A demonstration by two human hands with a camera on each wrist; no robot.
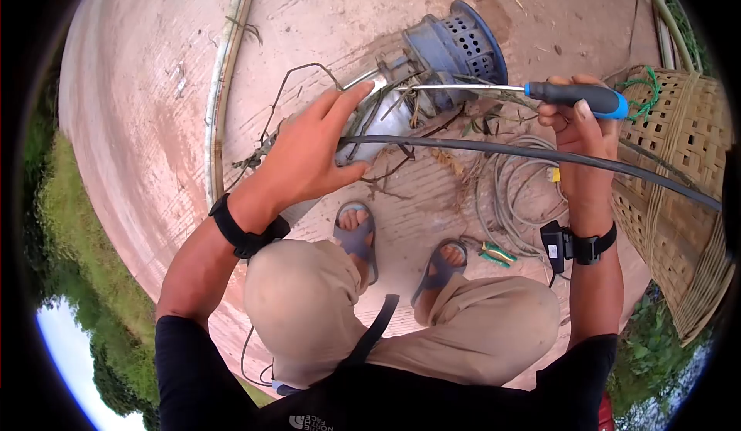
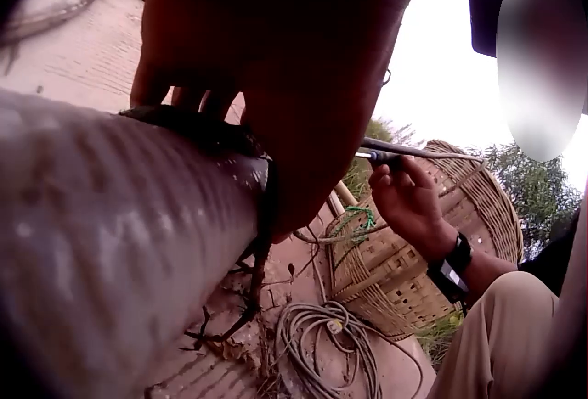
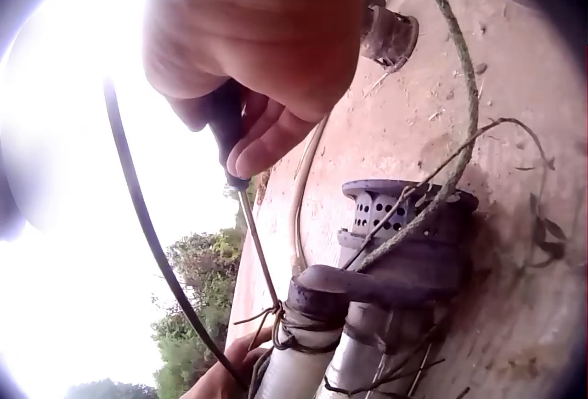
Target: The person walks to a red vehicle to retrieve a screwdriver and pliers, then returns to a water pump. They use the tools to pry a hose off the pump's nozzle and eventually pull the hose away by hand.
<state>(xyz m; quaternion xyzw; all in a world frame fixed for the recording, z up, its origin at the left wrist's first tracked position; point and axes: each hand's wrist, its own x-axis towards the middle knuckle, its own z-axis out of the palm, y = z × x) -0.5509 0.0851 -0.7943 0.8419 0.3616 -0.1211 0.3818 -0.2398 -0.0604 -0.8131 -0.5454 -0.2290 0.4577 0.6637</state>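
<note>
My right hand (image 1: 583, 131) grips a screwdriver (image 1: 570, 94) by its black and blue handle. The steel shaft runs leftward to wire (image 3: 294, 335) wound round the neck of a pale pipe, its tip among the strands. Beyond lies a blue water pump (image 1: 455, 45) with a perforated strainer end, its body littered with dry stems. My left hand (image 1: 305, 145) rests over the pipe beside the fitting, fingers extended and thumb apart. Ribbed whitish hose (image 2: 119, 234) fills the near left wrist view. A black cable (image 1: 494, 148) passes in front of the right wrist.
A woven bamboo basket (image 1: 679, 122) with green string stands at the right. Coiled grey cable (image 1: 505, 192) lies on the concrete, near green-handled pliers (image 1: 496, 254) by the right foot. A long pale pipe (image 1: 220, 107) crosses the ground at the left.
</note>
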